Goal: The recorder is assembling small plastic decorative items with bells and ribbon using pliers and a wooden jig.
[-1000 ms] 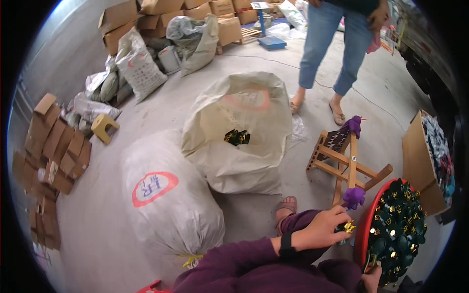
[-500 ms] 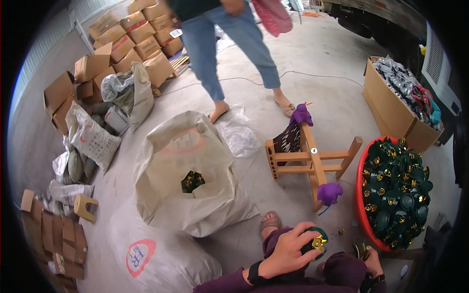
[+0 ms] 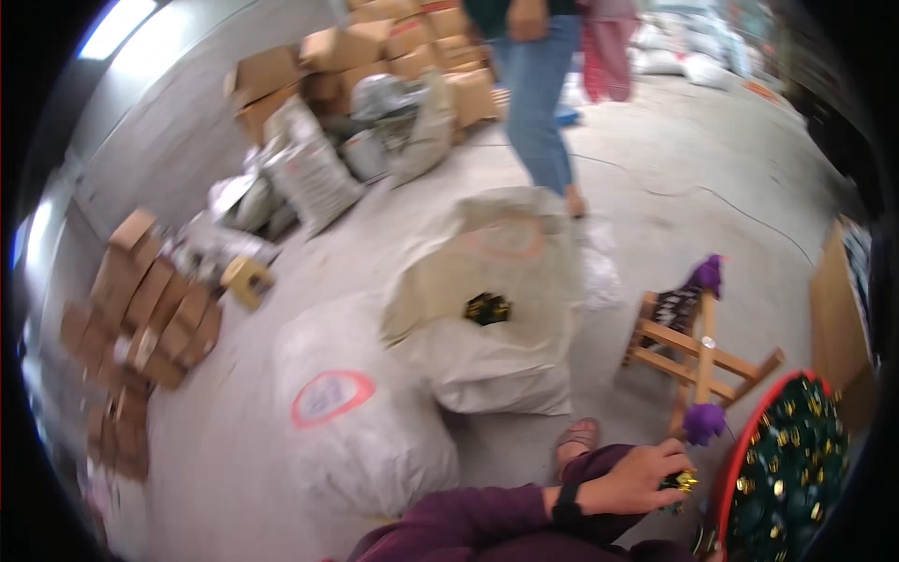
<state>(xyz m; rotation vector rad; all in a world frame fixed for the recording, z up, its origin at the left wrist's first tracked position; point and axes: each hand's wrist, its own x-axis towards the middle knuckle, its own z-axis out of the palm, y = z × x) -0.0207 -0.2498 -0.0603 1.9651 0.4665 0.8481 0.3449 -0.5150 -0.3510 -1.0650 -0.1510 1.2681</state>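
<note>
In my left hand, which wears a black wristband, the fingers are closed around a dark green round piece with a shiny gold fitting. It hangs above my lap, left of a red tub heaped with similar green-and-gold pieces. Only a sliver of my right hand shows at the lower edge by the tub. A small two-pronged hand tool sticks up there, mostly cut off and blurred.
An open woven sack holds a few green-and-gold pieces. A full white sack lies beside it. A wooden stand with purple wrappings is ahead right. Cardboard boxes lie left; a person stands beyond the sack.
The view has swung left, so the scene shifts right and blurs. My left hand still holds the green piece, now nearer the tub. My right hand has nearly left the picture.
</note>
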